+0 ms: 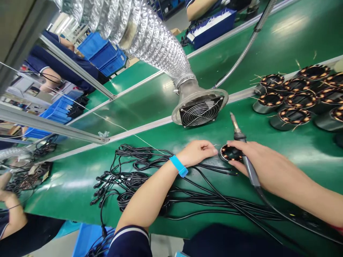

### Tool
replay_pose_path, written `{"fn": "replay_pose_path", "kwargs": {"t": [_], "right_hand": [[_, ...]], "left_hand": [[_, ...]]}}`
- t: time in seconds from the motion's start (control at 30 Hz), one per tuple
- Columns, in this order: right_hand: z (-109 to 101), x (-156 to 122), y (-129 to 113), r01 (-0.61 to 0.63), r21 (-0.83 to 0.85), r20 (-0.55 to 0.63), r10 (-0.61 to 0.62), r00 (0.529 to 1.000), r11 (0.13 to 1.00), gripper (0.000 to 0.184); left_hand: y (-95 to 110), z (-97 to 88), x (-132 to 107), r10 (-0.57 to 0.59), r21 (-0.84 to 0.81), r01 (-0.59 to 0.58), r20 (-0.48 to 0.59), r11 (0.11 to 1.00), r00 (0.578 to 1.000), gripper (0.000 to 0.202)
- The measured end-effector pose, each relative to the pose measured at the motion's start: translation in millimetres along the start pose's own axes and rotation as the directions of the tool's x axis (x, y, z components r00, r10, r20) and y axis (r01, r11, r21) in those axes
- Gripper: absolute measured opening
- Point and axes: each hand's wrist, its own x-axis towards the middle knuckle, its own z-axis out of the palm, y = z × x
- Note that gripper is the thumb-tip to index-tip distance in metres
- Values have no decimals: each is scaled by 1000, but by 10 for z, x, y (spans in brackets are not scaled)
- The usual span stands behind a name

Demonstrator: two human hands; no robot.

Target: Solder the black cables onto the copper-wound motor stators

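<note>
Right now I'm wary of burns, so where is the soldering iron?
In the head view, the soldering iron is right of centre, at the right hand, its tip just right of the fan.

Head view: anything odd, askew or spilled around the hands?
Slightly odd: the right hand holds the soldering iron and the copper-wound ring at once, the iron's tip pointing away from the ring. Nothing looks spilled.

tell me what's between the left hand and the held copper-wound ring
In the head view, a thin wire and a narrow strip of green tabletop show between the left hand and ring.
</note>
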Motion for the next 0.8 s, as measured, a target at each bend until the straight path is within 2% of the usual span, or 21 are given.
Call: {"fn": "replay_pose_path", "kwargs": {"t": [0.07, 0.13, 0.2, 0.27, 0.33, 0.37, 0.43, 0.5, 0.57, 0.6, 0.7, 0.8], "right_hand": [[35, -22, 15, -5, 26, -27, 6, 1000, 1000, 46], [70, -57, 9, -30, 50, -45, 32, 998, 998, 45], [105, -84, -7, -44, 71, -50, 48, 998, 996, 43], [137, -90, -18, -19, 88, -59, 25, 998, 996, 41], [160, -80, -13, 23, 91, -74, -17, 997, 996, 38], [169, -73, -5, 41, 87, -80, -34, 996, 995, 38], [181, -66, 17, 51, 84, -78, -44, 996, 995, 36], [190, -73, 40, 41, 97, -75, -33, 997, 994, 35], [199, -89, 59, 32, 119, -79, -23, 997, 992, 35], [203, -98, 66, 29, 127, -77, -20, 997, 991, 35], [206, -108, 74, 20, 148, -59, -12, 998, 989, 37], [196, -91, 59, 32, 155, -69, -22, 997, 987, 38]], "left_hand": [[-15, -64, -4, 43, 72, -48, 78, 996, 996, 22], [4, -126, -40, 104, 228, -136, 147, 964, 984, 15], [50, -169, -98, 170, 449, -234, 180, 862, 969, 10], [97, -183, -149, 218, 623, -290, 191, 727, 957, 14], [120, -174, -166, 240, 695, -315, 206, 647, 949, 20], [118, -166, -156, 253, 697, -330, 215, 637, 943, 22], [88, -156, -107, 301, 662, -357, 203, 659, 932, 23], [42, -161, -38, 352, 615, -341, 109, 711, 930, 25], [3, -184, 20, 344, 580, -291, 20, 761, 939, 24], [-8, -198, 39, 316, 568, -269, 17, 777, 949, 23], [-6, -233, 52, 205, 511, -235, 115, 827, 972, 19], [10, -215, 46, 146, 311, -189, 156, 931, 977, 22]]}}
